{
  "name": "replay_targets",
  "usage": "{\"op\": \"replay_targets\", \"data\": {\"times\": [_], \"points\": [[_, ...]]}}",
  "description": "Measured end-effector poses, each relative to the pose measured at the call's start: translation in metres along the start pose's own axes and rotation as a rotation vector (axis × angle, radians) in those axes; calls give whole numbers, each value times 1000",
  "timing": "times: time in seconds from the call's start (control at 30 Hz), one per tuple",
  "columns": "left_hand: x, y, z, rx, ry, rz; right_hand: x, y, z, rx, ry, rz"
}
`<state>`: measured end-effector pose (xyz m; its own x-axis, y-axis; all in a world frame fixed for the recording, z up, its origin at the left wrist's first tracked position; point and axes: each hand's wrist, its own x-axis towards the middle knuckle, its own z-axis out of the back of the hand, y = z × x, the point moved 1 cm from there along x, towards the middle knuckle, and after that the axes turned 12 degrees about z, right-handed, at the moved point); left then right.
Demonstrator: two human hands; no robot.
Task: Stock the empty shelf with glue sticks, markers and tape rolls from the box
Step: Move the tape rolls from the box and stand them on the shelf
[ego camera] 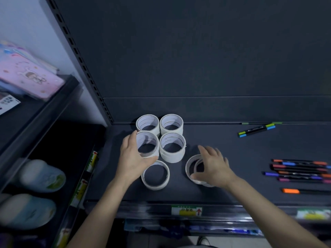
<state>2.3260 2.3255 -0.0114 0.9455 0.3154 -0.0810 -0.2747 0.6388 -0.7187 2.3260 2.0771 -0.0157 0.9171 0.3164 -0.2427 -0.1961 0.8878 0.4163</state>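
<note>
White, hollow tape rolls [172, 157] stand in four touching stacks on the dark grey shelf [232, 187]. The left hand [131, 159] clasps the near-left stack [144, 139]. Right of the stacks, the right hand [215, 167] pinches loose rolls [189, 162]; markers [300, 169] lie farther right.

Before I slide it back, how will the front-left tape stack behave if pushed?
The front-left stack looks like several loose rolls piled up, so a high push would probably shear the top ones off; gripping round it, as the left hand does, seems safer. The thin hollow rings look light. The next stack stands close beside it and may get bumped.
</note>
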Motion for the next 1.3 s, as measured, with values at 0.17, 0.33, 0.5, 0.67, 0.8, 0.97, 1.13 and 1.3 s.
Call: {"op": "replay_targets", "data": {"times": [0.17,0.33,0.5,0.67,0.8,0.97,1.13,1.3], "points": [[-23,7,-2,72,-45,-60,-20,-16,-2,167,105,-78],[-40,19,-4,67,-24,-40,-22,-4,-8,142,148,-24],[-51,28,-8,75,63,-10,-24,13,-16,76,65,63],[-56,27,-21,88,98,30,-22,13,-14,222,-99,93],[-57,25,-32,125,71,69,-23,6,-13,311,-168,82],[-56,26,-36,98,104,110,-29,8,-20,203,-97,83],[-54,29,-33,132,116,86,-26,21,-24,158,-88,123],[-53,35,-26,132,129,99,-21,27,-27,100,39,130]]}}
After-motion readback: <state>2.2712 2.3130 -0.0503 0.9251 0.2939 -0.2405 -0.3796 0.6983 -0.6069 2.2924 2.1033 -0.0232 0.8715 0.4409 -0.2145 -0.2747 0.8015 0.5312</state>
